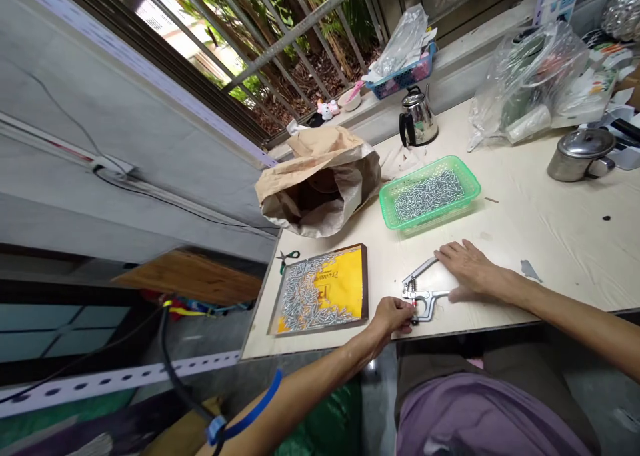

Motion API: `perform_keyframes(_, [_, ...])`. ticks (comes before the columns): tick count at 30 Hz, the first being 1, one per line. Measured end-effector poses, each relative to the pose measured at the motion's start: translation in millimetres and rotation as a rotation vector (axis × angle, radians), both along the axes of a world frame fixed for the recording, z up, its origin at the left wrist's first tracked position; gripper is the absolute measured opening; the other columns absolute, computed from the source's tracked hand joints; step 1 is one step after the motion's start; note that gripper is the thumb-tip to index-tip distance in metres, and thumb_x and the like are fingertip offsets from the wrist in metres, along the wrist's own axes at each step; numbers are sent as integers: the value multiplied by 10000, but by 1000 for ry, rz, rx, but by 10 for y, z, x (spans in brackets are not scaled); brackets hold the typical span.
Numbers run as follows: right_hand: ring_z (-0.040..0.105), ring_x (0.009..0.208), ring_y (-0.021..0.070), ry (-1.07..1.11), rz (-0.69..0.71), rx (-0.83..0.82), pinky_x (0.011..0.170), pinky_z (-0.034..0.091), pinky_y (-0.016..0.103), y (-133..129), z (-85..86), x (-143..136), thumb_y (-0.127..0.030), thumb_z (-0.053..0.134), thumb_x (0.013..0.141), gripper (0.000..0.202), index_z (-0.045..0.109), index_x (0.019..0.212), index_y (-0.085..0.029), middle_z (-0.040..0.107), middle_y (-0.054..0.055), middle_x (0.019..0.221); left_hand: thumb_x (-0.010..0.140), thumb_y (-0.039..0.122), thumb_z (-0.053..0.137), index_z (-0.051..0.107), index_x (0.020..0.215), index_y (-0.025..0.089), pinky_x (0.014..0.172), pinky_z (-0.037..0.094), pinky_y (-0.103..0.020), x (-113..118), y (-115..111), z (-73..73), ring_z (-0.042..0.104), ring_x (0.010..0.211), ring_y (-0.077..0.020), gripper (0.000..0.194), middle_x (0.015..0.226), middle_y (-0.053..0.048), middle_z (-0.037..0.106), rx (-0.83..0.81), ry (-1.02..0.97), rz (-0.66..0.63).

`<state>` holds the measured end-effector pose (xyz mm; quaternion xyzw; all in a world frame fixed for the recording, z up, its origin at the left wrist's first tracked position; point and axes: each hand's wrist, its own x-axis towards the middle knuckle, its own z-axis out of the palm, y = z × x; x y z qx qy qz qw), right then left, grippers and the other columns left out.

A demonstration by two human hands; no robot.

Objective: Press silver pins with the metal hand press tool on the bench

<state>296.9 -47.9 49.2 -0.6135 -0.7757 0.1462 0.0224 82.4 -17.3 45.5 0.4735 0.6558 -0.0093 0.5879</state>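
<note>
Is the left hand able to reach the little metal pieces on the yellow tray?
Probably yes: the left hand is close beside the yellow tray, and nothing seems to block the metal pieces, which lie uncovered. Its fingertips are at the metal hand tool now, though.

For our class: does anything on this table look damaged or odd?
Yes, a ragged grey patch on the pale tabletop, just beyond the right forearm. Its torn-looking outline stands out; I cannot tell whether it is scrap or damage.
</note>
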Motion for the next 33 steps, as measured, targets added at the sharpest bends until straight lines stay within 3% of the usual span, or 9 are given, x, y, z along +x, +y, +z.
perform_keyframes(5, [510,1012,305,-24,-17,-4,844,408,414,-53,55,-51,-430,790,587,626,587,1078,-98,589,149,1076,740,279,675,585,637,102,544,523,-260,-73,-42,-2,502,491,-88,224,499,31,496,73,103,-134])
perform_keyframes(9, [509,951,270,-36,-22,41,777,411,364,-107,-13,-88,-383,771,642,437,610,954,-122,584,124,994,795,337,613,610,859,138,760,522,-365,-69,-96,-11,594,825,-195,210,874,-59,612,656,186,-518])
perform_keyframes(12, [506,938,264,-20,-34,73,746,419,350,-164,-58,-108,-369,763,659,419,604,955,-117,578,124,981,766,367,669,528,1131,166,919,455,-433,105,-52,-48,494,1119,-274,439,1208,-120,530,1014,98,-844])
perform_keyframes(15, [505,937,275,-17,-34,74,721,434,352,-217,-71,-96,-372,794,604,563,581,1047,-97,575,134,1008,767,406,676,408,1267,143,951,424,-460,321,58,-95,467,1142,-296,625,1260,-155,492,1129,40,-1091])
perform_keyframes(18, [511,943,278,-30,-37,49,723,440,349,-242,-90,-62,-310,817,573,621,567,1098,-89,584,133,1021,813,420,619,386,1269,134,863,458,-431,434,134,-140,516,1008,-272,587,1152,-140,536,1134,45,-1246])
perform_keyframes(24, [543,817,199,21,-62,110,673,400,297,-230,-200,-39,-184,614,815,16,617,821,-169,602,58,833,933,292,433,538,1027,172,752,464,-355,493,132,-235,524,861,-216,185,922,-70,577,1170,101,-1199])
perform_keyframes(26, [541,782,187,32,-71,138,669,392,293,-220,-189,-38,-152,533,861,115,609,778,-177,596,49,792,946,280,399,559,962,177,739,472,-350,528,144,-247,529,832,-210,191,868,-58,589,1172,104,-1164])
perform_keyframes(29, [541,827,202,22,-64,133,706,405,297,-199,-100,6,-167,602,815,25,620,833,-166,602,66,843,934,285,434,553,1039,159,774,496,-372,540,130,-269,549,876,-220,203,953,-82,612,1214,72,-1121])
perform_keyframes(33, [519,919,259,49,-6,71,770,423,332,-143,0,173,-323,781,641,475,605,1036,-126,590,124,995,916,209,438,516,1160,121,951,451,-465,444,-79,-391,451,1202,-293,270,1278,-183,496,1369,9,-992])
